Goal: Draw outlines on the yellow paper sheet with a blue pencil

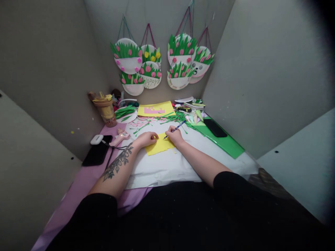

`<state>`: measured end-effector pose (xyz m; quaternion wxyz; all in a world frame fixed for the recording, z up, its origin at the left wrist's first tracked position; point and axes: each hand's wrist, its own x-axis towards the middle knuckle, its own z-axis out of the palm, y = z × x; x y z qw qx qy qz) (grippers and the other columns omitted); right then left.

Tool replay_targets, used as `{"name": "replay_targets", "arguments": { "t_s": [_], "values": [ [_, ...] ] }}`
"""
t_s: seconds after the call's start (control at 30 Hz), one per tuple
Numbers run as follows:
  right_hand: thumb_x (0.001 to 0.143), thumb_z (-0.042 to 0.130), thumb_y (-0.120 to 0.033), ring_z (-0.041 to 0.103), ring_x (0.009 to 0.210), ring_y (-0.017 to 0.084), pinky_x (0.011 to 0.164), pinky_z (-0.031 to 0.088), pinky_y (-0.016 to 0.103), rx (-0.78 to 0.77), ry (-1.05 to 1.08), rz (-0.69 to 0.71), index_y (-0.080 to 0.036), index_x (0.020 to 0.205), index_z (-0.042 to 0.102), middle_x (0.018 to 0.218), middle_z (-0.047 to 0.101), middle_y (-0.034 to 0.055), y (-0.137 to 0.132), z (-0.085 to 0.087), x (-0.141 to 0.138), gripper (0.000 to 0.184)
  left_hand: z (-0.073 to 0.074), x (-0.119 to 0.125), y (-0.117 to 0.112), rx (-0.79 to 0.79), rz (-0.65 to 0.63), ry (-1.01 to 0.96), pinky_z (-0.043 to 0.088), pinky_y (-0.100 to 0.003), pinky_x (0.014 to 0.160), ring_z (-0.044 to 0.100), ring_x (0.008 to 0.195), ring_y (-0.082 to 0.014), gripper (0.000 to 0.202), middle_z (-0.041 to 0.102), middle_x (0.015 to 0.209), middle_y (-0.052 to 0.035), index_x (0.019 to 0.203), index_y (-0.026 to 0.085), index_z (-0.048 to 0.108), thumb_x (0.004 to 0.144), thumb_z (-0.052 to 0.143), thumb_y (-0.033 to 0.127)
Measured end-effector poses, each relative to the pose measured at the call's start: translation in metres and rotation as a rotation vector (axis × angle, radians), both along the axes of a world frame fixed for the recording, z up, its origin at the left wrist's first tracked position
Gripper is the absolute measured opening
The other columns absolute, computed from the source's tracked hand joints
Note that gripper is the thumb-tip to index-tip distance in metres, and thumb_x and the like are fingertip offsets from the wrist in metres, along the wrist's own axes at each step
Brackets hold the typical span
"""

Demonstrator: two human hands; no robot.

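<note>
A ragged-edged piece of yellow paper (160,147) lies on the white-covered work surface in front of me. My left hand (148,138) is on its upper left part, fingers curled inward, holding the sheet down. A dark blue patterned pencil (180,125) is pinched in my right hand (175,135), slanting up to the right. Its tip meets the yellow paper, or is just above it; I cannot tell which. Any marks on the paper are too small to make out. A small yellow scrap (175,152) lies by the sheet's lower right corner.
Pink and green paper scraps (167,119) lie behind my hands, near a yellow sheet with pink paper (154,110). A pink glue gun (119,138), black phone (96,150) and tool cup (107,111) stand left. Another phone (215,128) rests on green sheets (230,148). Paper-plate flower baskets (128,65) hang behind.
</note>
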<state>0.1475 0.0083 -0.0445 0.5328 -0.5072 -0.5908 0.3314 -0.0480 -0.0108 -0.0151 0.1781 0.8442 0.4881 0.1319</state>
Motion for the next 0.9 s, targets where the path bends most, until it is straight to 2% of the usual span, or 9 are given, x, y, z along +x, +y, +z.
{"name": "replay_targets", "arguments": {
  "t_s": [0.17,0.43,0.9],
  "values": [
    [0.058,0.058,-0.025,0.035,0.044,0.01,0.045,0.029,0.024,-0.052,0.106,0.027,-0.022,0.053,0.037,0.044,0.036,-0.0075,-0.002,0.003,0.001,0.022,0.001,0.001,0.0,-0.008,0.001,0.01,0.04,-0.022,0.06,0.057,0.069,-0.0139,0.035,0.066,0.082,-0.0013,0.102,0.021,0.068,0.073,0.052,0.029],
    [0.064,0.064,-0.035,0.04,0.041,0.01,0.045,0.031,0.023,-0.061,0.017,0.178,-0.022,0.055,0.04,0.042,0.046,-0.0061,-0.01,0.007,-0.002,0.029,0.0,0.0,0.0,0.01,-0.002,0.009,0.04,-0.022,0.06,0.057,0.069,-0.0137,0.034,0.066,0.082,-0.0009,0.103,0.022,0.068,0.074,0.051,0.029],
    [0.066,0.064,-0.035,0.044,0.041,0.01,0.046,0.035,0.023,-0.046,-0.02,0.164,-0.022,0.056,0.041,0.041,0.048,-0.0064,-0.009,0.002,-0.006,0.029,-0.004,-0.002,0.002,0.017,-0.013,-0.002,0.04,-0.022,0.06,0.056,0.068,-0.0137,0.033,0.066,0.08,-0.0003,0.102,0.022,0.068,0.074,0.05,0.028]
  ]
}}
